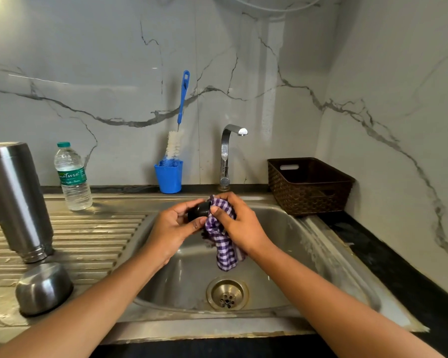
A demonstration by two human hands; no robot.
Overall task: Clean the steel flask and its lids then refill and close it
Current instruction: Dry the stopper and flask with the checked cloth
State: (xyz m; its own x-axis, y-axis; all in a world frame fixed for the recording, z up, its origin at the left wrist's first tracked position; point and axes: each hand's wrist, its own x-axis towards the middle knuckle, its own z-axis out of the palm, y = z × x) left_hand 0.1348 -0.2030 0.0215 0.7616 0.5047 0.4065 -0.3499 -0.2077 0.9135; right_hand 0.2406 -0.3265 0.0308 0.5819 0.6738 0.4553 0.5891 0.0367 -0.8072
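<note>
- Drying the black lid (pixel 198 210) at centre frame, above the sink (pixel 282 228); judged a wipe-down step, with refill and closing not yet done.
- Gripping the lid in the left hand (pixel 173 226), thumb and fingers curled round its body.
- Clutching the checked cloth (pixel 224 244) in the right hand (pixel 239 223), fingers bunched on it and pressed to the lid's right end; loose tail hanging toward the drain (pixel 227 294).
- To do it well: turn the lid in the left hand while holding the cloth firm, so as to cover the whole rim.
- Push a fold of cloth into any thread or groove, likely to trap water.
- Work over the sink, so as to catch a slip; probably slick if wet.
- Flask (pixel 16 197) at the left edge, mouth-down on the drainboard (pixel 93 236), leaning in this wide view.
- Steel cap (pixel 43 288) dome-up at lower left, just below the flask's mouth, near but seemingly apart.
- Capped water bottle (pixel 73 177) at upper left of the drainboard, probably meant for the refill.
- Along the back wall: brush (pixel 183 99) standing in a blue cup (pixel 169 178), left of the tap (pixel 228 151); brown basket (pixel 308 187) at right.
</note>
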